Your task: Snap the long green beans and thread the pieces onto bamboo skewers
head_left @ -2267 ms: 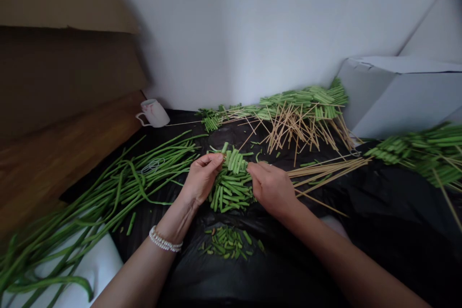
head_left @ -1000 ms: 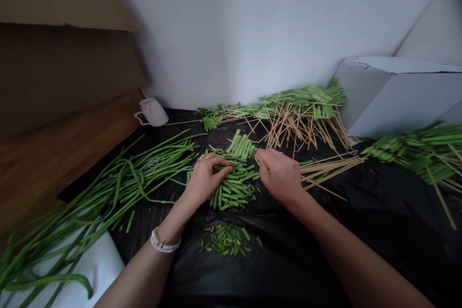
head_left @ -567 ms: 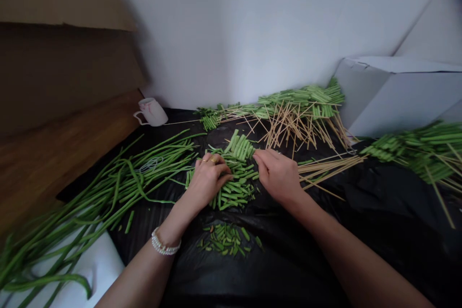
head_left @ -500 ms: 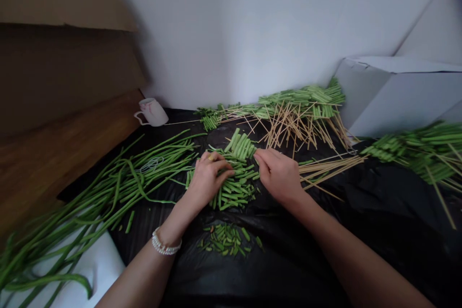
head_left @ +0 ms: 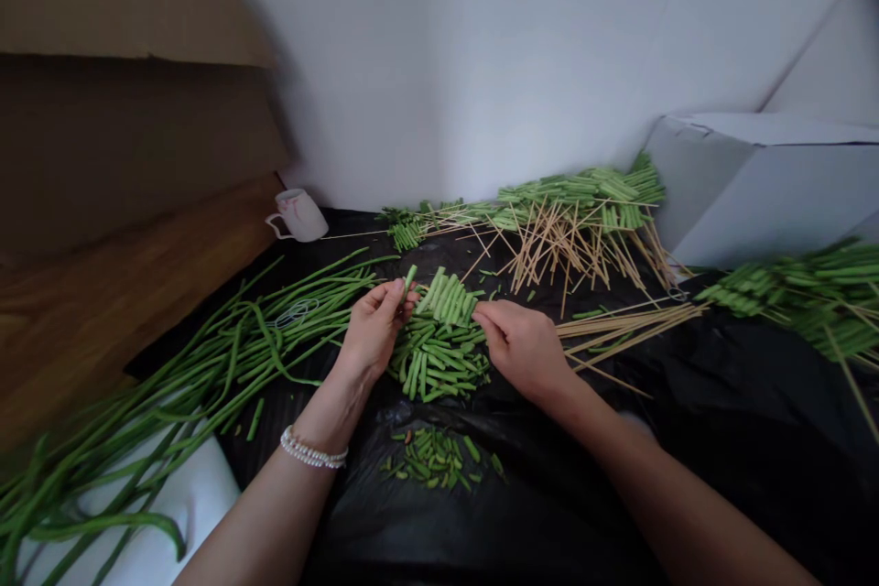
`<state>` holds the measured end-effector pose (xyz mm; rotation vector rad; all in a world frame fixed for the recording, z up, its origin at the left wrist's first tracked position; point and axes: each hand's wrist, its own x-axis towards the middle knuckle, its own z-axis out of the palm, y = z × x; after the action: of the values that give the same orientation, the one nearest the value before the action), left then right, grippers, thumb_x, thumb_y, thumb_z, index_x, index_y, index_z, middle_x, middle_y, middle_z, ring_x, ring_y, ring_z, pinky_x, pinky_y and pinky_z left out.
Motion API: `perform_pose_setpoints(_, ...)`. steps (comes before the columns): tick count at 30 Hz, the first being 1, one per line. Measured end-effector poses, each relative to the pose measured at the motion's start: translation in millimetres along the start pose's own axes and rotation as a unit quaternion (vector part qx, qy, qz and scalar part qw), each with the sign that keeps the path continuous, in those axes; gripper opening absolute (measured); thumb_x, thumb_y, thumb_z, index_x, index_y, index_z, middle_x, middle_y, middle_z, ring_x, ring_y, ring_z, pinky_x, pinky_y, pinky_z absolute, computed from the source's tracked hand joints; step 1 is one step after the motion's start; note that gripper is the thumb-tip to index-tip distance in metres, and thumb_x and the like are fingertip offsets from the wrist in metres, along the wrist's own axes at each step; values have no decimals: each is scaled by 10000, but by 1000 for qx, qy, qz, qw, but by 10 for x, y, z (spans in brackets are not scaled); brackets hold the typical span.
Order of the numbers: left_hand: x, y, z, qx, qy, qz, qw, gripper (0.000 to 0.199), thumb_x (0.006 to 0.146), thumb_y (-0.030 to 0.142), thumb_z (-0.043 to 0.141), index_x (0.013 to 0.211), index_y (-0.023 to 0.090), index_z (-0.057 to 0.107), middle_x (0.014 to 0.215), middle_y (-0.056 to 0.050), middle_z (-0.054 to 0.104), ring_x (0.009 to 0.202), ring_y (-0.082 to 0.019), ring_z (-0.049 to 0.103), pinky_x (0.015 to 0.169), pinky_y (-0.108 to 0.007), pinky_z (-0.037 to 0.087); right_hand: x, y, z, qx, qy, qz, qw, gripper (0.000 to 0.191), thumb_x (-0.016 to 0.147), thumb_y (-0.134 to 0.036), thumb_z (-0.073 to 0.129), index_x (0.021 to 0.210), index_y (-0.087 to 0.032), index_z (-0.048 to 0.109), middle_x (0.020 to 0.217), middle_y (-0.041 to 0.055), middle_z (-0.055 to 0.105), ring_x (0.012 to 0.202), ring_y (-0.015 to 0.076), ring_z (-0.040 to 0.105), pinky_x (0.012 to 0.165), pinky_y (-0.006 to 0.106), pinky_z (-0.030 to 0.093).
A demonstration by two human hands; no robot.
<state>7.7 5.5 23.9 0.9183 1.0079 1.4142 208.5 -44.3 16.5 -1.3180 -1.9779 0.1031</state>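
My left hand (head_left: 374, 320) pinches one short green bean piece (head_left: 410, 276), held upright at the left end of a row of bean pieces (head_left: 448, 297) threaded on a skewer. My right hand (head_left: 526, 343) is closed round the skewer's right end, which the fingers mostly hide. Below the threaded row lies a pile of cut bean pieces (head_left: 436, 362). Closer to me is a small heap of bean ends (head_left: 439, 458) on the black plastic sheet (head_left: 536, 513).
Long uncut beans (head_left: 233, 357) spread at left, partly over a white surface (head_left: 199, 485). Bare skewers (head_left: 632, 325) lie at right. Filled skewers (head_left: 583, 192) are stacked along the wall, more bean skewers (head_left: 810, 288) at far right. A mug (head_left: 300, 215), cardboard box (head_left: 137, 119) and white box (head_left: 775, 183) stand around.
My left hand has risen from the pile of cut pieces and now holds one piece up beside the skewer. The threaded row has shifted slightly left and down with my right hand.
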Motion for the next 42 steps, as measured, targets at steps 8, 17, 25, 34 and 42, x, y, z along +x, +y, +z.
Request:
perform_pose_setpoints(8, -35, -9, 49, 19, -14, 31, 999, 341, 600, 451, 846, 705, 151, 723, 719, -19, 698, 669, -110, 601, 710, -237, 485, -6, -1, 11, -13, -21, 2, 1000, 272, 969, -256, 428, 893, -192, 680, 832, 48, 688, 790, 166, 625, 715, 263, 401)
perform_pose_setpoints(17, -6, -66, 17, 56, -14, 61, 996, 317, 646, 459, 816, 738, 163, 747, 751, -39, 724, 692, -141, 629, 756, -274, 496, -6, -14, 10, -26, -29, 5, 999, 268, 962, -246, 425, 867, -199, 672, 790, 37, 667, 750, 158, 605, 673, 256, 374)
perform_pose_setpoints(25, -56, -59, 28, 163, 7, 129, 978, 249, 733, 413, 750, 754, 165, 760, 733, -37, 724, 686, -161, 617, 738, -278, 479, -16, -20, 33, -34, -32, 13, 999, 267, 959, -248, 426, 844, -199, 662, 800, 41, 673, 758, 165, 607, 662, 262, 369)
perform_pose_setpoints(34, -70, -59, 50, 144, 11, 111, 983, 249, 710, 397, 772, 808, 169, 771, 764, -35, 731, 705, -156, 621, 737, -272, 482, -25, -27, 44, -32, -33, 15, 999, 273, 963, -241, 414, 873, -194, 668, 834, 47, 688, 779, 170, 618, 677, 266, 379)
perform_pose_setpoints(42, -35, -47, 14, 38, -21, -12, 999, 336, 568, 404, 870, 786, 169, 769, 775, -28, 741, 703, -119, 632, 724, -242, 493, -29, -35, 36, -51, -33, 22, 998, 275, 964, -241, 416, 871, -190, 670, 809, 44, 678, 759, 169, 617, 665, 267, 372)
